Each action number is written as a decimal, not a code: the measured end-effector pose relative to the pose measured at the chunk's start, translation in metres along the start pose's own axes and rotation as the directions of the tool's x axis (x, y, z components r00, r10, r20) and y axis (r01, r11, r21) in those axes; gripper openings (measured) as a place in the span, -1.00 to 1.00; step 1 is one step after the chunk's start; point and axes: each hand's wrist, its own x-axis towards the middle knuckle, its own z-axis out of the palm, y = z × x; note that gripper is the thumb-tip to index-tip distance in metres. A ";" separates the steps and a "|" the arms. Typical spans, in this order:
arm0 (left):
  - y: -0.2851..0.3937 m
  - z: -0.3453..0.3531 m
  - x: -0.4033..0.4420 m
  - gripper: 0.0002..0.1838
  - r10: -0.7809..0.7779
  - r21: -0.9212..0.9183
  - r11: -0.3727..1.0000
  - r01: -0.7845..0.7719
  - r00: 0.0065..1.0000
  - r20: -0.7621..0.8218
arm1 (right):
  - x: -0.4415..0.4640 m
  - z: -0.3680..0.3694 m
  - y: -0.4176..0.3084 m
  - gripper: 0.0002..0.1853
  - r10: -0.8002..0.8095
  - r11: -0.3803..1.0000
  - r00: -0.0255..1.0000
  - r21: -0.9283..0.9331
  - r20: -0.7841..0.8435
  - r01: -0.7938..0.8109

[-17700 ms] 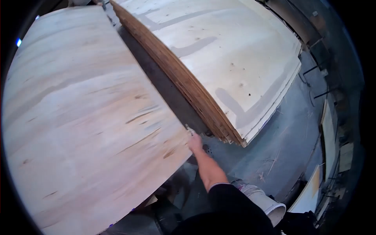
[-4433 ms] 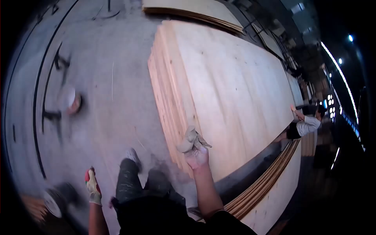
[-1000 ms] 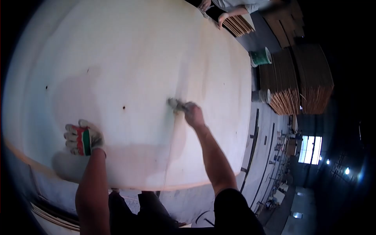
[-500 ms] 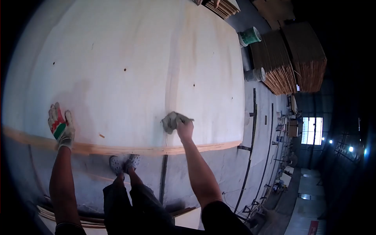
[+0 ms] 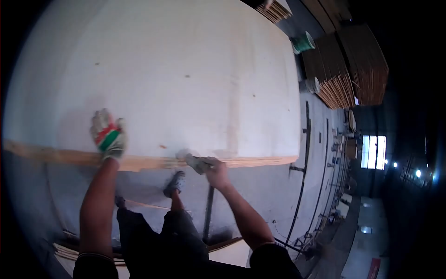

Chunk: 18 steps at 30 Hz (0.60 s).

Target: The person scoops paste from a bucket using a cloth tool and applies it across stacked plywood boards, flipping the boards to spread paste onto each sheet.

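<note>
A large pale plywood sheet lies on top of a stack with rough, layered edges. My left hand, in a white glove with red and green on its back, rests on the sheet close to the near edge, fingers spread. My bare right hand is closed around a crumpled grey cloth, held at the near edge of the sheet. Motion blurs the cloth, so its exact contact with the edge is unclear. A small orange-brown chip lies on the sheet between my hands.
A green bucket and a grey bucket stand beyond the sheet's far right side. Tall stacks of thin brown sheets rise behind them. More boards lie behind my legs. Another person's hand shows at the top edge.
My right hand has drawn the cloth from the sheet's surface back to its near edge. My left hand has shifted right in view, still flat. My feet have moved apart.
</note>
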 end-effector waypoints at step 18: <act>-0.606 0.036 0.360 -0.35 -0.538 -0.048 0.843 0.536 0.842 -0.042 | 0.175 0.163 -0.537 -0.80 -0.171 0.981 0.983 0.084 -0.067 0.176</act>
